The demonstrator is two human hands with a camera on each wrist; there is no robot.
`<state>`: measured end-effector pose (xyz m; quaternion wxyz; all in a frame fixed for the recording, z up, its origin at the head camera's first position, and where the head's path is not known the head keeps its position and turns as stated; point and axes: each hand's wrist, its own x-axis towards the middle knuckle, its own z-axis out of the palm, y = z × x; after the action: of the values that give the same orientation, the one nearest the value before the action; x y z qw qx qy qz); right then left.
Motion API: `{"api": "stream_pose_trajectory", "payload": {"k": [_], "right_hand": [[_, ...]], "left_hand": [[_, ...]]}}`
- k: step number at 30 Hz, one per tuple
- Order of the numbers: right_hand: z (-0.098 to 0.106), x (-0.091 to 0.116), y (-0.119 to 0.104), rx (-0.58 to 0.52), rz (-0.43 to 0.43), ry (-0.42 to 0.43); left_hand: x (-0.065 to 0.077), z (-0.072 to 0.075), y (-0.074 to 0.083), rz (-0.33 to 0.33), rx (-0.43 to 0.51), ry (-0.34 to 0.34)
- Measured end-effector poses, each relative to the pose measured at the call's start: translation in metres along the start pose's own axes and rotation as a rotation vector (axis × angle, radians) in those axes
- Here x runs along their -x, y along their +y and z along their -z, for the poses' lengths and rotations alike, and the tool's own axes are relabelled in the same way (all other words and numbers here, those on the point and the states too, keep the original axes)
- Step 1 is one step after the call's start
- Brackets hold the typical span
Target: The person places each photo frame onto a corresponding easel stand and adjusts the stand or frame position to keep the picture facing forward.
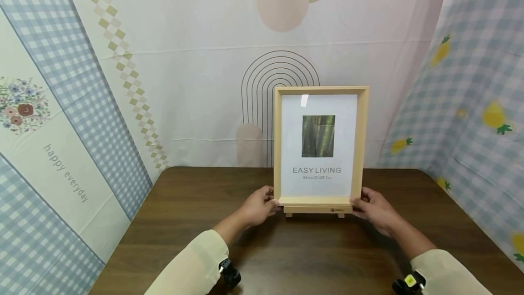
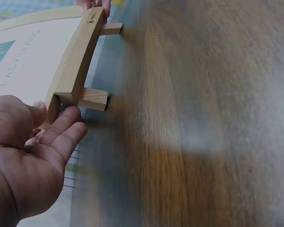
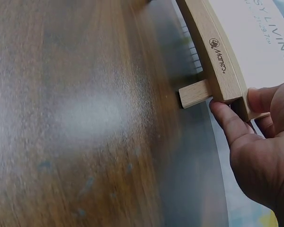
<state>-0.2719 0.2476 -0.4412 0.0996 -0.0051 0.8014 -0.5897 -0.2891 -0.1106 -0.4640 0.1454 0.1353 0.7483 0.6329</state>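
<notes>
A light wooden picture frame (image 1: 360,149) with a white insert reading "EASY LIVING" stands upright on a small wooden easel (image 1: 315,210). The person's left hand (image 1: 257,205) grips the frame's lower left corner, thumb in front and fingers behind and below. At the lower right corner the right hand (image 1: 375,209) holds the frame in the same manner. In the left wrist view the easel's ledge (image 2: 80,52) and its short feet show beside the left fingers. The right wrist view shows a right fingertip touching the end of the ledge (image 3: 217,61). The easel's back is hidden.
The dark wooden table (image 1: 196,249) carries the easel near its back edge. Behind it hangs a pale patterned cloth (image 1: 196,104); checked cloths (image 1: 487,149) hang at both sides. A black wrist camera (image 1: 230,274) sits on the left sleeve.
</notes>
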Motion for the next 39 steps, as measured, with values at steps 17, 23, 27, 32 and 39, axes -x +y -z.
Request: {"api": "stream_pose_trajectory", "payload": {"k": [17,23,27,32,39], "right_hand": [[-0.012,-0.003,-0.005,-0.014,-0.007,-0.001],[-0.016,-0.002,-0.005,-0.028,0.011,-0.01],[-0.018,-0.003,-0.005,-0.03,0.013,-0.016],[-0.021,-0.003,-0.007,-0.023,0.007,-0.022],[-0.029,-0.003,-0.009,-0.026,0.004,-0.021]], "left_hand": [[0.006,0.013,0.002,0.02,-0.007,-0.005],[0.008,0.016,0.002,0.013,0.006,-0.008],[0.008,0.019,-0.001,0.01,0.009,-0.015],[0.009,0.023,-0.003,0.016,0.011,-0.015],[0.014,0.029,-0.001,0.024,0.011,-0.011]]}}
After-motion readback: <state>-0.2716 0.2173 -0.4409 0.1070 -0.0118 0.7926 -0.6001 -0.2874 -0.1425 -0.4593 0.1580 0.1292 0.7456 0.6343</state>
